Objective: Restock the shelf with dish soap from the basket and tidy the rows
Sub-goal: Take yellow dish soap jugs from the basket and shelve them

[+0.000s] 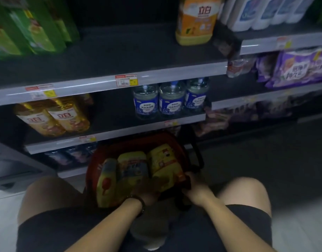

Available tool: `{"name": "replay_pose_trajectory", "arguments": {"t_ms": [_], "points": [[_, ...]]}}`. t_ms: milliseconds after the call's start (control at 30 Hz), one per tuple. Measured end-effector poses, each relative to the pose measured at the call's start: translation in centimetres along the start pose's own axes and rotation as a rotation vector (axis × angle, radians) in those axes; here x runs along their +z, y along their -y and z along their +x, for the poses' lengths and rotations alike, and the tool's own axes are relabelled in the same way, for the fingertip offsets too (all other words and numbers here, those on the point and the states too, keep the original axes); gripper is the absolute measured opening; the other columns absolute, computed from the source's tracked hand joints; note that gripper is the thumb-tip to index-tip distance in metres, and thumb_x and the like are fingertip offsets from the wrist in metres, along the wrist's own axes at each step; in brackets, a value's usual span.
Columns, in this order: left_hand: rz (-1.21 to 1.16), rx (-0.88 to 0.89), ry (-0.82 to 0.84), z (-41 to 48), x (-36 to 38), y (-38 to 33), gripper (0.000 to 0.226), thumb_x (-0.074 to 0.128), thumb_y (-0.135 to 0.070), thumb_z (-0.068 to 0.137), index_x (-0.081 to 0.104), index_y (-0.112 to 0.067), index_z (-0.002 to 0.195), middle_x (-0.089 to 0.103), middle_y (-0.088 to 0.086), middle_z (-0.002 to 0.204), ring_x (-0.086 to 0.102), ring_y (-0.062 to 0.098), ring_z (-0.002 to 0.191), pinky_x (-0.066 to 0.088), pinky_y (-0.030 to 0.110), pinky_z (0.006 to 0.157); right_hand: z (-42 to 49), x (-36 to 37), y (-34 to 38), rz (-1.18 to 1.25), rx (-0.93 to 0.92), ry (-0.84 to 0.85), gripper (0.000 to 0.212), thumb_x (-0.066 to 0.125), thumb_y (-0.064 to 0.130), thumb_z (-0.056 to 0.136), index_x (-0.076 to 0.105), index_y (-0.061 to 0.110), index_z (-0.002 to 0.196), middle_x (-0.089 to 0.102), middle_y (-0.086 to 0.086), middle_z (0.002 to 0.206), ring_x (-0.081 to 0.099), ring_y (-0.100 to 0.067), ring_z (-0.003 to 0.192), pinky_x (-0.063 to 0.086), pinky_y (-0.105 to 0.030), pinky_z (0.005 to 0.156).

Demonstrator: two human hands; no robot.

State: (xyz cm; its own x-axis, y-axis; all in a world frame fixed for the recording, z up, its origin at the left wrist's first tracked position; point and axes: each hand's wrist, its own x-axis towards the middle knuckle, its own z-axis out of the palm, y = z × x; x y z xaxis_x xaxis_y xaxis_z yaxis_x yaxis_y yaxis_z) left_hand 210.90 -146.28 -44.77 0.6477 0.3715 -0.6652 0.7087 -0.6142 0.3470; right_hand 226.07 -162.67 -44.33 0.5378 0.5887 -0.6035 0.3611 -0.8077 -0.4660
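A red basket (94, 160) stands on the floor between my knees, below the shelves. Inside it lie three yellow dish soap bottles (133, 168), side by side. My left hand (147, 191), with a dark band on the wrist, reaches into the basket and closes on the near end of the right-hand bottle (164, 166). My right hand (198, 190) has its fingers curled at the basket's near right rim, beside that bottle; the dim light hides what it grips. One orange-labelled dish soap bottle (194, 24) stands alone on the upper shelf (120, 57).
Two golden bottles (54, 117) lean on the middle shelf's left, three blue-labelled clear bottles (171, 100) stand at its right. Green packs (29, 28) fill the upper left, white bottles (265, 11) the upper right, purple bags (298, 68) the right-hand unit. The basket's black handle (196, 151) stands up.
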Motion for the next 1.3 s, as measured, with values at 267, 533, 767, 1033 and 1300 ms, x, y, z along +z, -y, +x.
{"name": "replay_pose_trajectory", "arguments": {"t_ms": [267, 533, 767, 1033, 1300], "points": [[0.128, -0.076, 0.073, 3.3, 3.5, -0.3, 0.079, 0.035, -0.072, 0.101, 0.001, -0.042, 0.165, -0.006, 0.017, 0.175, 0.002, 0.044, 0.16, 0.009, 0.054, 0.13, 4.4, 3.4, -5.4, 0.032, 0.017, 0.071, 0.076, 0.063, 0.052, 0.08, 0.041, 0.043, 0.152, 0.059, -0.004, 0.142, 0.064, -0.024, 0.118, 0.057, -0.043, 0.1], [0.173, -0.056, -0.08, 3.1, 1.8, -0.3, 0.072, 0.048, -0.063, 0.101, 0.032, -0.026, 0.16, 0.028, 0.016, 0.165, 0.02, 0.042, 0.153, 0.012, 0.052, 0.127, 4.3, 2.5, -2.6, 0.032, -0.038, 0.065, 0.092, 0.079, 0.047, 0.076, 0.033, 0.042, 0.155, 0.05, -0.003, 0.149, 0.057, -0.029, 0.131, 0.052, -0.047, 0.109], [-0.246, 0.016, -0.363, 0.9, -1.2, -0.4, 0.077, 0.042, -0.065, 0.092, 0.046, -0.02, 0.154, 0.036, 0.013, 0.156, 0.041, 0.036, 0.141, 0.038, 0.042, 0.118, 5.7, 3.1, -1.3, 0.208, -0.125, -0.065, 0.098, 0.073, 0.075, 0.079, 0.02, 0.058, 0.16, 0.043, 0.008, 0.159, 0.051, -0.018, 0.141, 0.048, -0.047, 0.116], [-0.145, 0.115, -0.484, -0.6, -4.3, 0.6, 0.047, 0.041, -0.036, 0.112, 0.041, -0.021, 0.157, 0.045, 0.006, 0.159, 0.047, 0.025, 0.142, 0.035, 0.032, 0.117, 4.9, 1.0, 1.6, 0.373, -0.201, -0.144, 0.076, 0.061, 0.058, 0.098, 0.028, 0.037, 0.164, 0.046, 0.006, 0.16, 0.051, -0.017, 0.142, 0.042, -0.042, 0.12], [-0.203, 0.137, -0.578, -6.4, -7.7, -0.1, 0.044, 0.038, -0.037, 0.113, 0.043, -0.022, 0.154, 0.048, 0.0, 0.154, 0.047, 0.022, 0.141, 0.034, 0.024, 0.107, 3.3, -2.1, 4.3, 0.533, -0.359, -0.054, 0.09, 0.086, 0.053, 0.078, 0.038, 0.041, 0.154, 0.053, 0.017, 0.144, 0.054, -0.011, 0.133, 0.044, -0.031, 0.108]]}}
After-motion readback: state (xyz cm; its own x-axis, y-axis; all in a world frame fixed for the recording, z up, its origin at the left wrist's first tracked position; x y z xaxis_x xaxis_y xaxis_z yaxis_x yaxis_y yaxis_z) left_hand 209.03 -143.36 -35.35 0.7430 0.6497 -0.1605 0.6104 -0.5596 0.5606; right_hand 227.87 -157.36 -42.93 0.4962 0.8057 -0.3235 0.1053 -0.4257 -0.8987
